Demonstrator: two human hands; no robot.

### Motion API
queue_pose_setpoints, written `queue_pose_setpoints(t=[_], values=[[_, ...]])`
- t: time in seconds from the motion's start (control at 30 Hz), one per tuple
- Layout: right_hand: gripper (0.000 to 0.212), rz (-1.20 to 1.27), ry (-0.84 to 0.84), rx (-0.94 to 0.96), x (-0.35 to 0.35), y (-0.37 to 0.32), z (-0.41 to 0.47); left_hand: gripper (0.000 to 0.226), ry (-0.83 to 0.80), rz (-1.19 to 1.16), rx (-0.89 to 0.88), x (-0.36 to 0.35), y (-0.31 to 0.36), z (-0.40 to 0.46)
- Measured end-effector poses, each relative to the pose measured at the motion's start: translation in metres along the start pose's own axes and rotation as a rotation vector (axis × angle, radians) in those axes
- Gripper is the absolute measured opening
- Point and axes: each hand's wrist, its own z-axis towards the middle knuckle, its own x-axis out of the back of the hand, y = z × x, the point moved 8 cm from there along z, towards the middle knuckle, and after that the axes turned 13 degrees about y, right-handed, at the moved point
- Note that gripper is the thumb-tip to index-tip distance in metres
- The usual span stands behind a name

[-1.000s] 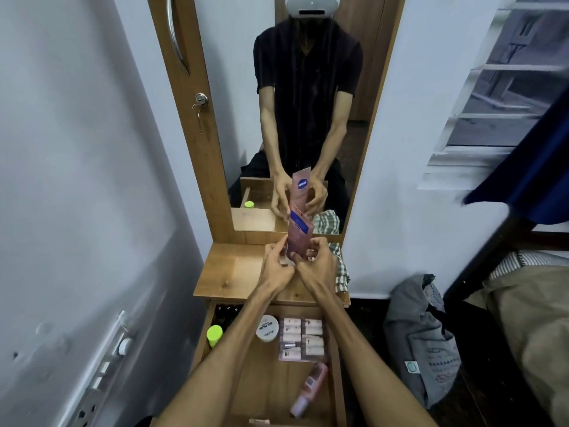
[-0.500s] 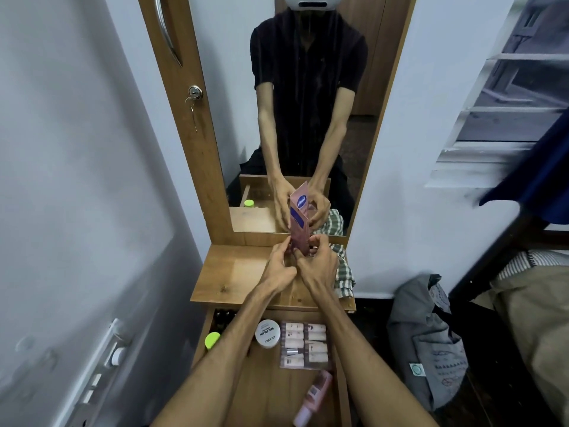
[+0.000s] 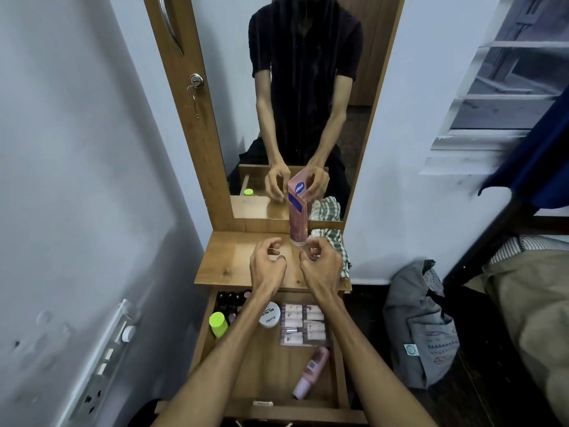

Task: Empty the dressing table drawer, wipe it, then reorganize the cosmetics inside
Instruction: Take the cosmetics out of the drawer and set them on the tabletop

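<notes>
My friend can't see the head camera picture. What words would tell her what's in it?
Two hands, left hand and right hand, hover with curled fingers just in front of a pink tube standing upright on a wooden dressing table by its mirror. Below, the open drawer holds cosmetics.

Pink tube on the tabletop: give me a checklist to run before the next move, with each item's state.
1. Pink tube stands cap-down by the mirror: ok.
2. Left hand holds nothing, fingers loosely curled: ok.
3. Right hand off the tube: cannot tell; its fingertips are very close to the cap.
4. Drawer open with bare floor for the tube: ok.
5. Bottle lying loose and tilted in the drawer, not yet tidied: not ok.
6. Checked cloth off the tube: ok, it lies just beside it.
</notes>
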Motion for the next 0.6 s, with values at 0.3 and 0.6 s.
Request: queue_pose_setpoints(t=[0.3,0.6], values=[[0.009,-0.162,-0.185,0.002,0.024,0.022,-0.06,0.018,0.001,0.238,0.053,0.03,-0.04,-0.078],[0.027,-0.594,-0.443,-0.009,0.035,0.061,-0.116,0.046,-0.193,0.524,0.34,0.032,-0.109,-0.138]])
